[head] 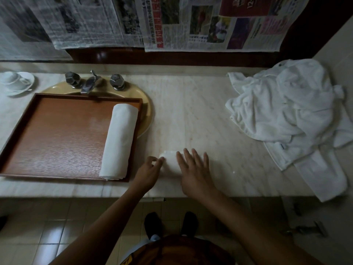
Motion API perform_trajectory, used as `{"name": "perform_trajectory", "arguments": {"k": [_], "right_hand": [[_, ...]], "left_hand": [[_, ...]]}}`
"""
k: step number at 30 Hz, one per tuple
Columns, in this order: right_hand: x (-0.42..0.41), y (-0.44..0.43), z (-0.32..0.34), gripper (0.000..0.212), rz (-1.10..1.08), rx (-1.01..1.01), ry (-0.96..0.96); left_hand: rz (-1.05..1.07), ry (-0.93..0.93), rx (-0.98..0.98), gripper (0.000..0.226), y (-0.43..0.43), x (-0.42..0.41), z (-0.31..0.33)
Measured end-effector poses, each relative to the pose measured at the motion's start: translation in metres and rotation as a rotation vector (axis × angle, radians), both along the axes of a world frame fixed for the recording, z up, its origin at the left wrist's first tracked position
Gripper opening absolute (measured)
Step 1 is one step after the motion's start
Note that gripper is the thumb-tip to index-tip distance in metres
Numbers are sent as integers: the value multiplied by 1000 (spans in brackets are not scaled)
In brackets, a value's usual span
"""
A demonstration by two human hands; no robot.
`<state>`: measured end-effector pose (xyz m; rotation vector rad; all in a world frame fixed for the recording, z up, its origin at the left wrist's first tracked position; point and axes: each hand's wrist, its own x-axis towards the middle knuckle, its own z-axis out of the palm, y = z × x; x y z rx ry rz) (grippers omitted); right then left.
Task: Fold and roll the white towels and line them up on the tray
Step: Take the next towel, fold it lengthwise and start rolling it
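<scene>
The pale stone worktop (200, 111) carries everything. Well to the right of the right hand (193, 169) and further from the person lies a heap of white cloth (286, 111), crumpled and spilling over the front edge; how many pieces are in it cannot be told. To the left of the left hand (148, 173) sits 1 brown wooden tray (57, 134), laid over a yellow sink (147, 111). On the tray's side nearest the hands lies 1 rolled towel (119, 142), running front to back. The rest of the tray floor is bare wood.

The small towel (171, 161) is on the worktop under both hands, near the front edge and just right of the tray. The right hand lies flat on it with fingers straight and spread, pressing down. The left hand pinches its left end between curled fingers and thumb.

The towel looks light, soft and limp, so it will likely slacken if let go. It is probably best taken around its middle, with a palm over the loose edge, and kept tight when carried.

Count: 2 separate towels, 1 tray, 2 tap knobs with 1 spout (91, 82), and far left of the left hand 1 cup (10, 78) on 1 saucer (28, 77).
</scene>
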<state>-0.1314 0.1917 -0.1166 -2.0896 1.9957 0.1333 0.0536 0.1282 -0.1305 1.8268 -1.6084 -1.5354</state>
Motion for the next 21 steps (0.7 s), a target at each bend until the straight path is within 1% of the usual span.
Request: {"name": "perform_trajectory", "arguments": {"k": [5,7,8,10,11,13,14,16,18,21], "right_hand": [[-19,-42,6,103,23,73,-14],[-23,-54,9,102,54,105,21],[-24,-58,9,98,72,111,35],[-27,-62,10,89,98,124,37],[-29,-63,11,86,104,131,24],[-32,-61,14,83,102,150,-19],[-33,-58,16,83,97,157,-50],[-32,-48,20,83,98,138,-102],[-30,-37,23,86,127,59,-108],[-34,-25,32,88,164,-56,-140]], "left_hand": [[71,78,89,57,-3,0,-4],[88,141,139,66,-6,-3,-1],[86,189,160,71,-7,-5,-1],[125,306,228,63,-9,-12,2],[163,376,278,59,-10,-15,3],[240,496,355,61,-9,-22,5],[268,535,363,62,-8,-25,6],[315,609,358,61,-6,-30,10],[328,674,379,63,-6,-32,14],[304,674,345,68,-7,-30,21]]}}
